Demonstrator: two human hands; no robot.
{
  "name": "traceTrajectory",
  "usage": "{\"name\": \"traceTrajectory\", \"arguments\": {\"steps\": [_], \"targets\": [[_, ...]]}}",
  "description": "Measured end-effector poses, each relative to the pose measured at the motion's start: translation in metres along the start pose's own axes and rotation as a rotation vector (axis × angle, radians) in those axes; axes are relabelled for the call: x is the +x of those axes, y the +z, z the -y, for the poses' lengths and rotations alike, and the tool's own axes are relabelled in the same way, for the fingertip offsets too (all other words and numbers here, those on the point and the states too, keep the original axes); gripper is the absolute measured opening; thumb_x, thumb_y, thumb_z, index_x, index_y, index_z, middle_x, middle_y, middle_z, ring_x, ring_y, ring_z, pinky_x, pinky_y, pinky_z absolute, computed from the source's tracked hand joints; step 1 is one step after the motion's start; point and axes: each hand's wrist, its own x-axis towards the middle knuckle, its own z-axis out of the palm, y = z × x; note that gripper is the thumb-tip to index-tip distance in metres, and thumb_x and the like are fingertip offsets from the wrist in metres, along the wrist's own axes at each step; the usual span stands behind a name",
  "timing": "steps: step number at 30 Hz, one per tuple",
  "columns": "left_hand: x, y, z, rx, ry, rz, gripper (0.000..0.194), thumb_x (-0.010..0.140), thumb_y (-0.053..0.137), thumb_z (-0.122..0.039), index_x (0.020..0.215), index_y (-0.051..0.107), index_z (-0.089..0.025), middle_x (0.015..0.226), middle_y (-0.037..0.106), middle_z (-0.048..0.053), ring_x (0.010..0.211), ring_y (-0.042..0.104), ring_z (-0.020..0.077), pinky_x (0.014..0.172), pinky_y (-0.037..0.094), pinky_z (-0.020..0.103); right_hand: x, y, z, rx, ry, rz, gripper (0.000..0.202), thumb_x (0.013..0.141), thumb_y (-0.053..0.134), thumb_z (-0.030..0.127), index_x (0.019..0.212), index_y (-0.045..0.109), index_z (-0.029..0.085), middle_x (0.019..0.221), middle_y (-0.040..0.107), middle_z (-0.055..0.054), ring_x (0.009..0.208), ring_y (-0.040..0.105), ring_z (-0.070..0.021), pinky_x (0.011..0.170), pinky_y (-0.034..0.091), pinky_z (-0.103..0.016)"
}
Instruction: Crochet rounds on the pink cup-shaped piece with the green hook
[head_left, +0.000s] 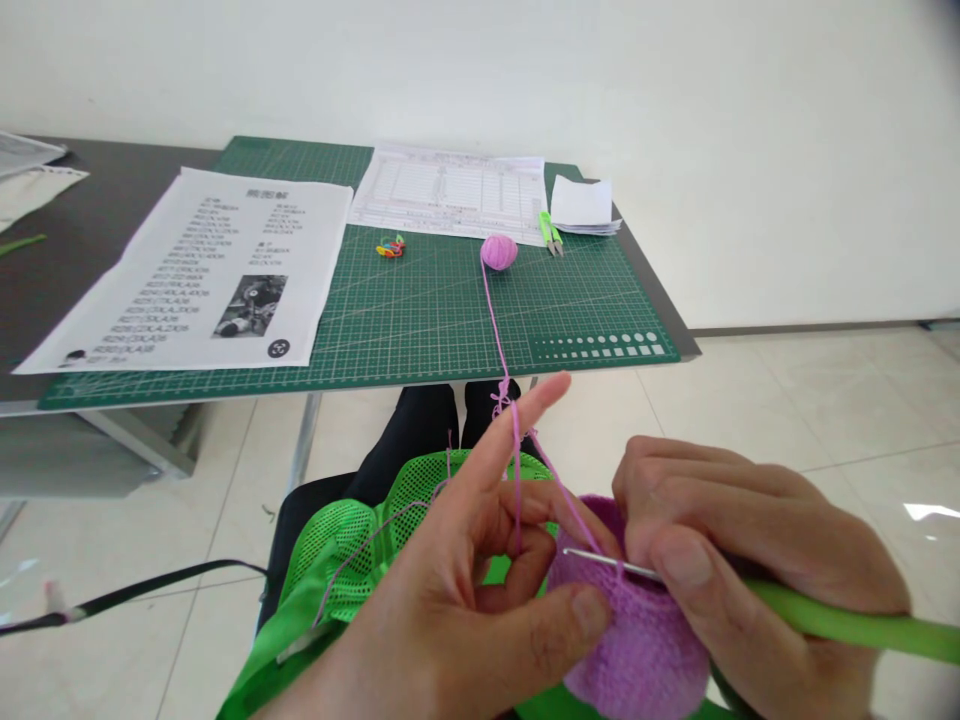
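My left hand (480, 560) pinches the edge of a purple crocheted piece (637, 650) between thumb and fingers. Its index finger points up and away, with purple yarn (517, 470) looped over it. My right hand (757, 550) is closed around a crochet hook (840, 615) with a green handle and a thin metal tip. The tip lies across the top edge of the piece, with a loop of yarn around the shaft. From my left hand the yarn runs up, through a small tangle, to a purple yarn ball (499, 252) on the mat.
A green cutting mat (420, 320) covers much of the dark table (112, 200). On it are a printed pattern sheet (300, 230), a form (457, 190), colourful stitch markers (391, 247), green snips (551, 235) and white paper slips (582, 203). A black strap (165, 580) hangs at lower left.
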Motion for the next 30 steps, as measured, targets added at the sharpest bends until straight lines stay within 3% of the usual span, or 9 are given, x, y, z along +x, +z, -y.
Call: {"name": "traceTrajectory", "arguments": {"steps": [3,7,11,16,20,22,25,28,30], "targets": [[-0.001,0.002,0.000,0.037,-0.043,0.019,0.070,0.085,0.079,-0.031,0.143,0.047,-0.053,0.089,0.068,0.000,0.068,0.052,0.0115,0.064,0.041,0.024,0.000,-0.001,-0.001,0.008,0.018,0.021,0.035,0.092,0.057,0.019,0.061,0.042,0.018,0.055,0.040,0.005,0.050,0.040,-0.0069,0.047,0.031,-0.025],[0.000,0.004,0.002,0.039,-0.003,0.025,0.064,0.091,0.072,-0.027,0.143,0.047,-0.053,0.079,0.062,-0.003,0.066,0.046,0.0112,0.059,0.034,0.021,0.002,-0.001,-0.006,0.072,0.016,0.077,0.032,0.091,0.056,0.014,0.062,0.042,0.018,0.057,0.038,0.006,0.052,0.039,-0.0065,0.048,0.032,-0.024],[0.002,0.004,0.004,0.100,0.019,0.037,0.061,0.094,0.067,-0.029,0.144,0.043,-0.055,0.080,0.060,-0.002,0.067,0.046,0.0124,0.059,0.033,0.023,0.001,0.001,-0.008,0.136,0.117,0.065,0.036,0.092,0.057,0.019,0.060,0.041,0.017,0.054,0.037,0.006,0.052,0.038,-0.0058,0.048,0.029,-0.023],[0.000,0.006,0.001,0.161,-0.026,-0.010,0.060,0.095,0.064,-0.037,0.146,0.039,-0.056,0.085,0.059,0.000,0.068,0.047,0.0141,0.057,0.034,0.024,-0.002,-0.005,-0.014,0.351,0.340,0.134,0.040,0.094,0.062,0.041,0.064,0.051,0.017,0.055,0.044,0.006,0.051,0.038,-0.0052,0.044,0.028,-0.019],[0.001,0.007,-0.002,0.147,-0.041,-0.066,0.063,0.094,0.066,-0.032,0.146,0.040,-0.056,0.084,0.059,-0.002,0.062,0.044,0.0105,0.055,0.033,0.022,-0.001,-0.015,-0.020,0.400,0.413,0.284,0.048,0.077,0.076,0.060,0.069,0.052,0.019,0.067,0.052,0.003,0.059,0.047,-0.0092,0.050,0.037,-0.023],[0.003,0.007,-0.004,0.127,-0.030,-0.091,0.063,0.095,0.065,-0.029,0.145,0.039,-0.058,0.082,0.061,-0.003,0.061,0.045,0.0087,0.055,0.033,0.019,0.000,-0.018,-0.021,0.411,0.426,0.350,0.042,0.074,0.082,0.053,0.076,0.058,0.019,0.077,0.057,0.000,0.071,0.057,-0.0142,0.060,0.048,-0.027],[0.005,0.006,-0.007,0.095,-0.005,-0.105,0.065,0.096,0.065,-0.026,0.145,0.037,-0.059,0.082,0.063,-0.005,0.063,0.048,0.0065,0.055,0.034,0.013,-0.002,-0.017,-0.022,0.470,0.394,0.453,0.023,0.082,0.078,0.030,0.102,0.069,0.023,0.095,0.065,-0.003,0.092,0.065,-0.0183,0.077,0.056,-0.032],[0.005,0.004,-0.009,0.133,-0.017,-0.098,0.065,0.098,0.063,-0.026,0.146,0.035,-0.059,0.084,0.064,-0.005,0.063,0.050,0.0057,0.055,0.035,0.010,-0.009,-0.009,-0.026,0.663,0.463,0.430,0.048,0.083,0.074,0.013,0.123,0.066,0.037,0.107,0.068,0.001,0.095,0.065,-0.0128,0.081,0.056,-0.025],[0.005,0.003,-0.009,0.155,-0.032,-0.096,0.062,0.100,0.059,-0.027,0.146,0.034,-0.060,0.088,0.064,-0.005,0.064,0.049,0.0064,0.058,0.038,0.012,-0.013,-0.003,-0.030,0.834,0.584,0.411,0.047,0.082,0.075,0.013,0.122,0.068,0.036,0.102,0.069,0.002,0.089,0.063,-0.0109,0.076,0.053,-0.021]]}}
